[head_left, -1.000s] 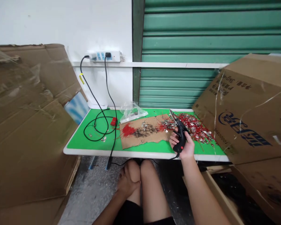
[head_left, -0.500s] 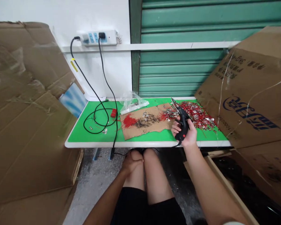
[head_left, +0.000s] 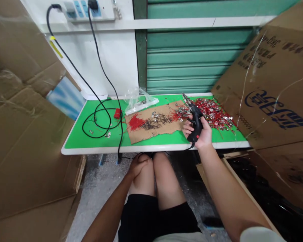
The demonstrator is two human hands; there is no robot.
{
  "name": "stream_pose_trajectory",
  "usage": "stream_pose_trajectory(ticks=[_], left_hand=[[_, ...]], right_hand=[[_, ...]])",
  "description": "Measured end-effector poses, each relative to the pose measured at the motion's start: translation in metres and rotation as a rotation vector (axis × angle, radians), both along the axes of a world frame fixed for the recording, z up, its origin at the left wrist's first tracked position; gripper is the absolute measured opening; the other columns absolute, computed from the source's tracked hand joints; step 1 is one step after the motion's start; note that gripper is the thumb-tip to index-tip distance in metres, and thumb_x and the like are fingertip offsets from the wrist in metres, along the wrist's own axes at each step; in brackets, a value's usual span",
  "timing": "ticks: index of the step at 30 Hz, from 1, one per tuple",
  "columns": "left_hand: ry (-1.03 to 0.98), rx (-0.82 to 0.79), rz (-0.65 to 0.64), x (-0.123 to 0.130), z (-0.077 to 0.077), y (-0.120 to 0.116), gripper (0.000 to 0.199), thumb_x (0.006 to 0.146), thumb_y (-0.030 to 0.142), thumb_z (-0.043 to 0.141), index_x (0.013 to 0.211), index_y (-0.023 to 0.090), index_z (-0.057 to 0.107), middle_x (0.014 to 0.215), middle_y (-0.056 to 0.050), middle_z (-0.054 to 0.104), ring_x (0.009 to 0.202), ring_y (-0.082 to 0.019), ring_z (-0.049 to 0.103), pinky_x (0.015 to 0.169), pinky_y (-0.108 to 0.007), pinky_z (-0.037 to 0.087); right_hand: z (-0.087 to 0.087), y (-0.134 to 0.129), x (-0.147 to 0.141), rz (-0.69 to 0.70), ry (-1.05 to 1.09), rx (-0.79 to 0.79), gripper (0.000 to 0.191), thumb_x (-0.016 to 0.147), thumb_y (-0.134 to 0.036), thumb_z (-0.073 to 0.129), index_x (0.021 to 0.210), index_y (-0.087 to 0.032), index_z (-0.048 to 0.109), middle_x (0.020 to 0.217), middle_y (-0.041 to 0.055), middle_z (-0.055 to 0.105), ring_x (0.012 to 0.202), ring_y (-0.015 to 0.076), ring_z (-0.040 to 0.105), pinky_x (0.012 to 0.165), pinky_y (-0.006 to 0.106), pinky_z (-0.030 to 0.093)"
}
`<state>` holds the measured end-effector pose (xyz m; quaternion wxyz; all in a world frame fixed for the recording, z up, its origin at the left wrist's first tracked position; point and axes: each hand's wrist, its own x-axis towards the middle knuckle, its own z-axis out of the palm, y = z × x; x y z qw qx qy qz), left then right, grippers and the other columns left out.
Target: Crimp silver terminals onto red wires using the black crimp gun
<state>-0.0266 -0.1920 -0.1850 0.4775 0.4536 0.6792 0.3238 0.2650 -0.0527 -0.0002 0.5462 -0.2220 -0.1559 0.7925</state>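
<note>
In my right hand (head_left: 205,133) is a black soldering gun (head_left: 197,124) with a red button and a pointed metal tip, its fingers wrapped round the handle. The tip points up and away, above the green table top (head_left: 108,143). Beneath and left of it lies a flat cardboard piece (head_left: 138,137) bearing red wires (head_left: 135,122), dark wire-like bits (head_left: 158,121) and small shiny metal parts. A heap of red wires with metal pieces (head_left: 214,112) spreads right of the gun. My left hand (head_left: 140,164) lies over my left knee, holding no object.
A clear plastic bag (head_left: 138,102) and a small red item (head_left: 117,113) lie behind and left of the cardboard. A black cable (head_left: 84,132) loops over the table's left side from the wall power strip (head_left: 103,11). Large cardboard boxes stand left (head_left: 22,134) and right (head_left: 275,87).
The camera view has tilted down and come slightly closer, so the table and wall sit higher in the picture. Both hands keep practically the same pose.
</note>
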Motion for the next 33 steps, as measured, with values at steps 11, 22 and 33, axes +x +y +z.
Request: stream_pose_trajectory(ticks=[11,22,33], left_hand=[[0.008,0.078,-0.022,0.004,0.0,0.0,0.04,0.085,0.03,0.072,0.125,0.022,0.071,0.136,-0.007,0.072,0.13,-0.026,0.064,0.121,-0.046,0.044],[0.109,0.039,-0.009,0.01,0.0,0.003,0.043,0.084,0.039,0.076,0.124,0.023,0.072,0.132,-0.008,0.073,0.124,-0.026,0.066,0.113,-0.043,0.049],[0.149,-0.009,-0.09,0.024,0.001,0.015,0.041,0.088,0.05,0.071,0.122,0.028,0.074,0.133,-0.004,0.073,0.126,-0.025,0.064,0.113,-0.041,0.048]], right_hand=[[0.0,0.0,0.0,0.008,0.029,-0.01,0.024,0.098,-0.045,0.06,0.102,-0.022,0.065,0.077,-0.0004,0.056,0.053,0.0104,0.047,0.046,0.023,0.044],[-0.002,0.004,0.0,-0.024,0.001,0.014,0.039,0.094,-0.06,0.061,0.096,-0.022,0.068,0.076,0.002,0.059,0.054,0.0122,0.049,0.047,0.026,0.045],[-0.007,0.006,0.003,0.017,0.029,0.031,0.046,0.092,-0.068,0.06,0.098,-0.023,0.068,0.075,0.0023,0.061,0.054,0.0128,0.05,0.047,0.025,0.045]])
